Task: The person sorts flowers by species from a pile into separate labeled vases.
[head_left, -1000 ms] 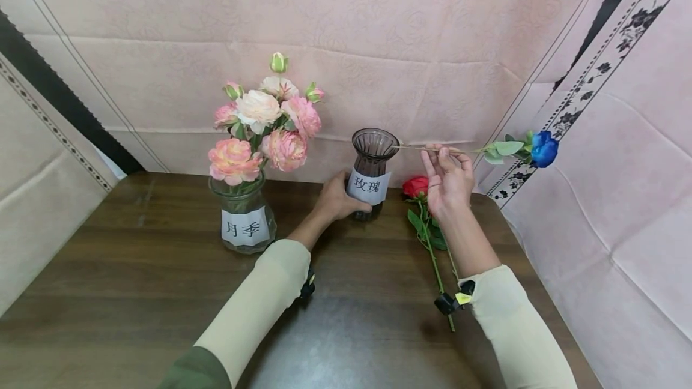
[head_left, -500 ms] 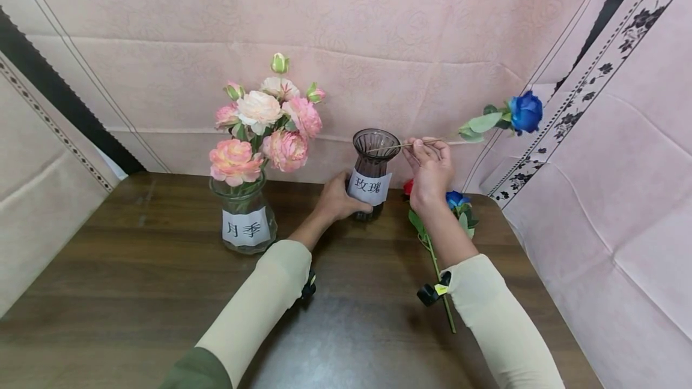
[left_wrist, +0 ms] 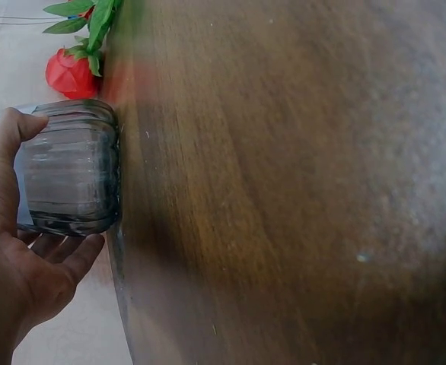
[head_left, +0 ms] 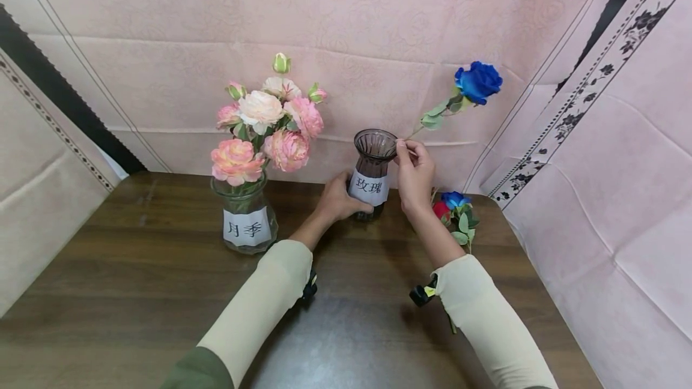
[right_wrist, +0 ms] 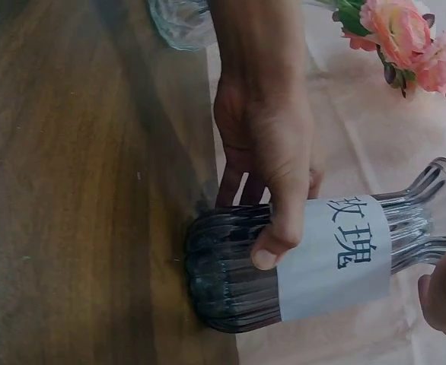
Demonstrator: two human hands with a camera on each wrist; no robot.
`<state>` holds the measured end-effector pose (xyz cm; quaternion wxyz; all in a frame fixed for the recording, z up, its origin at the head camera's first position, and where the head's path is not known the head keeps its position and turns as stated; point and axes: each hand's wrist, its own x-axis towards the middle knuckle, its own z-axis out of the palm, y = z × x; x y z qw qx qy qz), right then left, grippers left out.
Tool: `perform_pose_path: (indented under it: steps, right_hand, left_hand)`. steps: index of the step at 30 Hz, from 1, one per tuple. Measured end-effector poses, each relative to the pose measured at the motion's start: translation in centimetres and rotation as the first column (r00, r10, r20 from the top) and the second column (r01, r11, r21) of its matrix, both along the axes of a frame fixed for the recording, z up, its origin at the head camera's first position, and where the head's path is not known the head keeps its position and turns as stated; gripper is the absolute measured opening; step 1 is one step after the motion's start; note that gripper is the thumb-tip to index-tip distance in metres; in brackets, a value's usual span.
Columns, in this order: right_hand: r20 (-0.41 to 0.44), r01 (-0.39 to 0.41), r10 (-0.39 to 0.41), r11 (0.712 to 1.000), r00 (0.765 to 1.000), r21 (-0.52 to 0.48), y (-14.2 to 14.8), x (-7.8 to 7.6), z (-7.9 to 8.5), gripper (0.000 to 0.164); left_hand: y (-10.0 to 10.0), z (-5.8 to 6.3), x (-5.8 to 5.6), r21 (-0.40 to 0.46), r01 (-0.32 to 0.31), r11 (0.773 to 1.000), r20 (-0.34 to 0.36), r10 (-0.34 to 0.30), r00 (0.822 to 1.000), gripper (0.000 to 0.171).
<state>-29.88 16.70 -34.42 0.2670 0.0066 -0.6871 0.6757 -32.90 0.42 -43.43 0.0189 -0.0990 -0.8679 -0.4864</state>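
Note:
My left hand grips the lower body of a dark fluted glass vase, thumb across the front and fingers behind, as the right wrist view also shows. A white paper label with two printed characters wraps the vase, which stands upright near the table's back edge. At the right side of its rim, my right hand pinches the thin stem of a blue rose. The bloom tilts up to the right, above the hand. The stem's lower end is hidden behind the fingers and rim.
Left of the hands stands a clear glass vase with pink and white flowers and its own label. Beyond the right forearm lie a red rose and another blue rose on the wooden table. Pink cloth hangs behind.
My right hand has moved left and down to the vase rim. The blue rose has swung from nearly level to a slant, bloom rising leftward. My left hand stays on the vase.

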Motion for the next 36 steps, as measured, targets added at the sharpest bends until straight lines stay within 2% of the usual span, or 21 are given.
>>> perform_pose_path:
  steps: [6,14,20,27,28,31,34,35,36]
  right_hand:
    - [-0.012,0.047,-0.046,0.994,0.999,0.094,0.8,0.4,-1.1,0.033]
    - [-0.031,0.043,-0.039,0.991,0.999,0.123,1.1,0.6,-1.9,0.033]
    - [-0.045,0.052,-0.046,0.988,0.998,0.148,1.2,1.1,-1.9,0.035]
    - [-0.051,0.074,-0.061,0.949,0.997,0.306,1.4,1.6,-1.6,0.037]
    - [-0.050,0.078,-0.065,0.941,0.997,0.329,1.4,1.6,-1.5,0.038]
    - [-0.039,0.086,-0.077,0.917,0.996,0.389,1.7,1.7,-1.5,0.040]
    - [-0.003,0.066,-0.071,0.909,0.997,0.411,2.1,2.1,-1.9,0.041]
    - [0.014,0.058,-0.070,0.908,0.997,0.414,2.3,2.2,-2.1,0.041]
    - [0.032,0.051,-0.070,0.909,0.997,0.413,2.6,2.4,-2.3,0.042]
  left_hand:
    - [0.2,0.1,0.1,-0.009,0.005,1.000,0.000,-0.005,1.000,0.086]
    - [0.2,0.0,-0.1,-0.011,0.003,1.000,-0.012,-0.003,1.000,0.084]
    - [0.2,-0.1,-0.2,-0.022,-0.003,1.000,-0.007,0.002,1.000,0.084]
    - [0.0,-0.1,-0.3,-0.007,0.009,1.000,-0.009,-0.009,1.000,0.085]
    - [0.0,-0.9,-1.0,-0.001,0.015,1.000,-0.016,-0.015,1.000,0.088]
    - [-0.1,-0.9,-1.2,0.005,0.019,1.000,-0.007,-0.019,1.000,0.088]
    - [-0.2,-0.9,-1.1,0.008,0.021,1.000,-0.009,-0.021,1.000,0.088]
    - [-0.2,-0.1,-0.5,0.003,0.018,1.000,-0.001,-0.018,1.000,0.085]
    - [-0.2,-0.1,-0.4,0.002,0.019,1.000,-0.006,-0.019,1.000,0.084]
